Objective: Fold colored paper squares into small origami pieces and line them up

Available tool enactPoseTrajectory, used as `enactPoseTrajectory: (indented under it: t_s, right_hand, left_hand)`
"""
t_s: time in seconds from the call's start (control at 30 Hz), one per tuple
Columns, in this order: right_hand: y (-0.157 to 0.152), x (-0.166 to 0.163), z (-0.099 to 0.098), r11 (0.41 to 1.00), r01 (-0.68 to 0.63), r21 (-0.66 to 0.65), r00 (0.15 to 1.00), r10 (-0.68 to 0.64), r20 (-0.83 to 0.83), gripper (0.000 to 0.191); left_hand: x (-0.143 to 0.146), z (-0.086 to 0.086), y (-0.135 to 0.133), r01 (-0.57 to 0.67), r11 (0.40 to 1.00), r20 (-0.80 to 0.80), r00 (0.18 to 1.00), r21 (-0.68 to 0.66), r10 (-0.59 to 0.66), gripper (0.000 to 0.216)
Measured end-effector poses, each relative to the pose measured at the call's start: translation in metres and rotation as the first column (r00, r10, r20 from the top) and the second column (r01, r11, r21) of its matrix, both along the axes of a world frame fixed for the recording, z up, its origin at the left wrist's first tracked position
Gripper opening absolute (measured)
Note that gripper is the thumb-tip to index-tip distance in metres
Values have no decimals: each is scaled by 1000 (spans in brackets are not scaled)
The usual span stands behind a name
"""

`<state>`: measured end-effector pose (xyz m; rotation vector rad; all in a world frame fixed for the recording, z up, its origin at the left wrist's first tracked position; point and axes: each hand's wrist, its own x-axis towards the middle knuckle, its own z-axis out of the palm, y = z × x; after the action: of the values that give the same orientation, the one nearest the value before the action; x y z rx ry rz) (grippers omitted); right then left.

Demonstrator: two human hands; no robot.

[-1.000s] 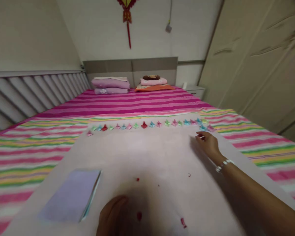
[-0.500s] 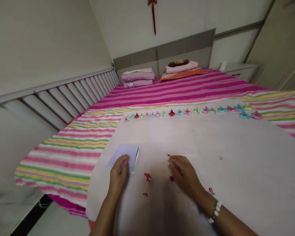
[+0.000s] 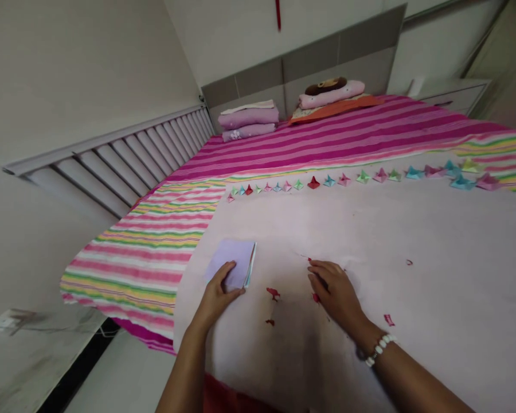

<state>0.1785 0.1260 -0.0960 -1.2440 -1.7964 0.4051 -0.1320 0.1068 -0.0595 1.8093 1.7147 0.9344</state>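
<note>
My left hand (image 3: 217, 294) rests on the near edge of a small stack of lilac paper squares (image 3: 233, 262), thumb and fingers pinching its corner. My right hand (image 3: 333, 291), with a bead bracelet on the wrist, lies flat on the pale pink sheet (image 3: 370, 229), fingers stretched toward small red paper scraps (image 3: 273, 293). A row of several small folded paper shapes (image 3: 361, 176) in red, blue, green and pink lines the sheet's far edge.
The sheet covers a bed with a striped pink, green and yellow cover (image 3: 155, 252). Folded blankets (image 3: 249, 119) and a pillow (image 3: 331, 94) lie at the headboard. A slatted rail (image 3: 124, 160) runs along the left. A nightstand (image 3: 451, 94) stands at far right.
My right hand came back from the row of folded shapes to the red scraps. My left hand moved onto the lilac paper stack. The view swung left and down.
</note>
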Motion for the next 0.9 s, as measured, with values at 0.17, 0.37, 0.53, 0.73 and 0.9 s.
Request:
enactPoseTrajectory:
  t_s: [0.17, 0.37, 0.53, 0.73, 0.9]
  right_hand:
    - [0, 0, -1, 1000, 5, 6, 1000, -5, 1, 21]
    - [1, 0, -3, 1000, 8, 6, 1000, -8, 8, 20]
    - [0, 0, -1, 1000, 17, -3, 1000, -17, -1, 20]
    - [0, 0, 1, 1000, 16, -8, 1000, -16, 2, 20]
    - [0, 1, 0, 1000, 15, -13, 1000, -15, -15, 20]
  left_hand:
    - [-1, 5, -2, 19, 999, 20, 1000, -47, -18, 65]
    - [12, 3, 4, -130, 990, -48, 990, 52, 133, 59]
    - [29, 10, 33, -243, 943, -210, 933, 227, 291, 43]
    - [48, 3, 61, -276, 935, -284, 899, 222, 332, 44]
    - [52, -8, 61, -305, 932, -319, 879, 195, 355, 49]
